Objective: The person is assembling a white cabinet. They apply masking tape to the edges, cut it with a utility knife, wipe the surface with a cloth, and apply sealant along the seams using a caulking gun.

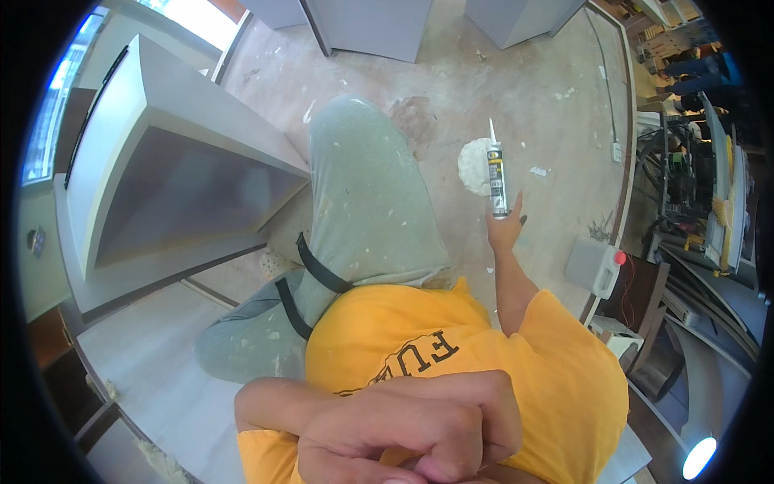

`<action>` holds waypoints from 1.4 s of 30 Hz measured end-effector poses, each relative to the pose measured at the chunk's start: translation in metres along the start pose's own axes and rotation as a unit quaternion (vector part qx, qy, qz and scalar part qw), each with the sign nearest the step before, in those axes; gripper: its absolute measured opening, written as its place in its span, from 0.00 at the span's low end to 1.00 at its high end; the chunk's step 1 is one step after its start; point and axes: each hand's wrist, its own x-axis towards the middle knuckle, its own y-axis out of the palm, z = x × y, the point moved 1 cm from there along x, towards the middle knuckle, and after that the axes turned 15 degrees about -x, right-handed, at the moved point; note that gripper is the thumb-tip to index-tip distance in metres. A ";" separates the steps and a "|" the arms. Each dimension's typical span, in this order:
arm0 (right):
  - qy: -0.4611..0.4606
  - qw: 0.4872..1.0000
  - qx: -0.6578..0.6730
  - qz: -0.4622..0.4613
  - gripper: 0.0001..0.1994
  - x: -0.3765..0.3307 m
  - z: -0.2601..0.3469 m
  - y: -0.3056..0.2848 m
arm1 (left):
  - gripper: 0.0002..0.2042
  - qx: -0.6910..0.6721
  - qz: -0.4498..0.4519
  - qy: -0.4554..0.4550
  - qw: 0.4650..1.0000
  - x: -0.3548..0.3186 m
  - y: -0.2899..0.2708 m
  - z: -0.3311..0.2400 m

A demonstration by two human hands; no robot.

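My right hand (505, 230) reaches forward with its fingers around the base of a sealant cartridge (497, 179). The cartridge is a slim tube with a silver, black and yellow label, and its long white nozzle points away from me. A round white patch (474, 166) on the floor shows just left of the cartridge. Close to the camera, at the lower edge, my left hand (403, 427) is closed, its fingers curled inward. Whatever those fingers hold, if anything, is hidden.
A large white cabinet-like box (121, 153) with a grey front leans at the left beside my bent leg (363, 185). Grey panels (371, 28) stand at the far side. On the right are a jerrycan (592, 264) with a red cap, a cable (603, 68) and stacked boards (709, 298).
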 end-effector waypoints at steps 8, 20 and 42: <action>0.039 0.997 -0.064 0.036 0.59 -0.015 -0.044 0.050 | 0.14 -0.105 -0.080 0.046 0.990 0.009 -0.004 0.020; 0.079 0.983 -0.153 0.068 0.57 0.004 -0.052 0.096 | 0.16 -0.088 -0.036 0.188 0.978 0.043 0.001 0.025; -0.561 0.710 0.426 -0.028 0.37 -0.085 0.473 -0.148 | 0.23 0.611 -0.610 0.083 -0.498 -0.387 0.306 -0.279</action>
